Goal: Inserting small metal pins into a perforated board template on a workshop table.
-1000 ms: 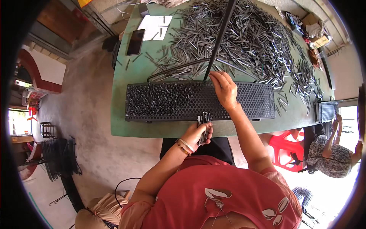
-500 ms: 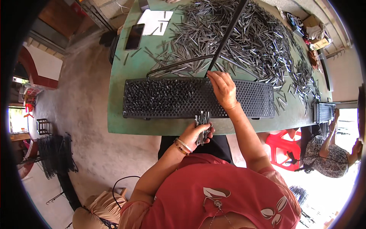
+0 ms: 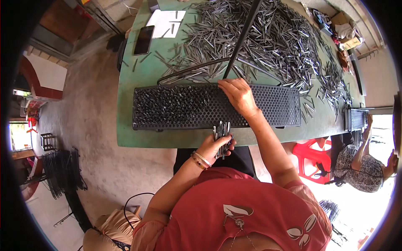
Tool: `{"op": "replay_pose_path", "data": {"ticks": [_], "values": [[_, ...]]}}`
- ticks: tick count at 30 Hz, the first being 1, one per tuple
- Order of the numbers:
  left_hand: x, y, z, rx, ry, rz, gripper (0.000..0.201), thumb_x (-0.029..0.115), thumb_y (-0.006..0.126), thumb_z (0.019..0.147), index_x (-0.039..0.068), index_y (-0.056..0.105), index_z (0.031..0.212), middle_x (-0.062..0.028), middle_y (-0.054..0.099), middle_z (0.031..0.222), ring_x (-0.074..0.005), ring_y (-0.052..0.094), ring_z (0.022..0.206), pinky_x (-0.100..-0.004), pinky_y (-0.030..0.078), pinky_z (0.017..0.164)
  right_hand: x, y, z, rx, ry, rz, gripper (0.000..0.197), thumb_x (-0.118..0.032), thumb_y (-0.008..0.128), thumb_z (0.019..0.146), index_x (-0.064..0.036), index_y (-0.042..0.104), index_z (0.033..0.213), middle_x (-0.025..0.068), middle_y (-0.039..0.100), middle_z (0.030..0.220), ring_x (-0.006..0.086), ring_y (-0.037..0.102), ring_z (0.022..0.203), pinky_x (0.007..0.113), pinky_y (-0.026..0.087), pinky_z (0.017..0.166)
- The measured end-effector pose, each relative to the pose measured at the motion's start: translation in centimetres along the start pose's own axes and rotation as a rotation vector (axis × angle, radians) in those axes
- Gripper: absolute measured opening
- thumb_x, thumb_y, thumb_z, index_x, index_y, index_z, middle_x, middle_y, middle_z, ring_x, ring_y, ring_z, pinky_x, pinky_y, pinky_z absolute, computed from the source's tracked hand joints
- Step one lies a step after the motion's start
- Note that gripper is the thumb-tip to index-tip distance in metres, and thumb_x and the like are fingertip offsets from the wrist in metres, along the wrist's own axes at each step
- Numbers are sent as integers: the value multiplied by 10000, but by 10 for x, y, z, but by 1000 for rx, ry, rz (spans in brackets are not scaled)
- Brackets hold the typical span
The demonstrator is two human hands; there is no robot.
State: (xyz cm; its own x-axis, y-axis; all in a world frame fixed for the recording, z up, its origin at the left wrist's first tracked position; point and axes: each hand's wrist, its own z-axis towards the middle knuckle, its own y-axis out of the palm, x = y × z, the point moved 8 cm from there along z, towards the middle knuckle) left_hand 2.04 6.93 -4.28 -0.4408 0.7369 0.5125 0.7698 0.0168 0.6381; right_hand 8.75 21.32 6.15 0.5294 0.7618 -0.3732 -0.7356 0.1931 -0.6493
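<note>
A long black perforated tray [image 3: 274,104] lies along the near side of the green table. Its left part and middle are packed with upright thin dark strips [image 3: 169,104]; bare holes show on the right. My left hand [image 3: 211,147], just in front of the tray, is closed round a bundle of thin metal strips [image 3: 222,133] that point upward. Over the tray's middle, by the far rim, is my right hand [image 3: 240,97], fingertips pinched together and pointing left. Whatever sits between those fingertips is too small or hidden to name.
A big heap of loose strips [image 3: 259,37] covers the far table [image 3: 130,125]. Behind the tray stands a black frame with a slanting bar [image 3: 243,39]. A phone [image 3: 143,40] and white paper [image 3: 166,21] lie far left. At right, another person [image 3: 361,169] sits near a red chair [image 3: 310,161].
My right hand has moved slightly left along the tray's far rim. My left hand stays in place with its bundle. The whole view has shifted a little.
</note>
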Motion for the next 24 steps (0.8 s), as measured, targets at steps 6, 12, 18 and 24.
{"op": "replay_pose_path", "data": {"ticks": [6, 12, 18, 24], "values": [[9, 1, -2, -30, 155, -117, 169, 148, 552, 910, 37, 550, 1037, -68, 611, 888, -142, 588, 745, -269, 490, 591, 10, -30, -13, 64, 519, 328, 196, -110, 651, 848, 2, 653, 1009, 97, 671, 904, 165, 633, 813, 263, 495, 724], [26, 11, -4, -93, 274, -33, 165, 121, 545, 913, 17, 541, 1041, -81, 613, 897, -143, 585, 749, -269, 486, 590, -9, -12, -58, -363, 860, 781, 280, -227, 665, 859, 29, 664, 970, 69, 670, 828, 96, 596, 751, 262, 493, 666], [25, 10, -2, -64, 277, -17, 196, 144, 566, 903, 16, 564, 1051, -72, 629, 875, -122, 578, 712, -252, 476, 574, -2, -8, -68, -397, 931, 792, 243, -181, 658, 854, 39, 664, 956, 60, 662, 759, 80, 591, 703, 236, 483, 625], [16, -5, 0, 18, 229, -99, 209, 138, 570, 900, 22, 557, 1073, -71, 616, 863, -125, 564, 717, -253, 462, 568, 10, -16, -45, -185, 901, 707, 244, -181, 659, 851, 40, 662, 955, 59, 664, 746, 78, 585, 683, 237, 479, 614]]}}
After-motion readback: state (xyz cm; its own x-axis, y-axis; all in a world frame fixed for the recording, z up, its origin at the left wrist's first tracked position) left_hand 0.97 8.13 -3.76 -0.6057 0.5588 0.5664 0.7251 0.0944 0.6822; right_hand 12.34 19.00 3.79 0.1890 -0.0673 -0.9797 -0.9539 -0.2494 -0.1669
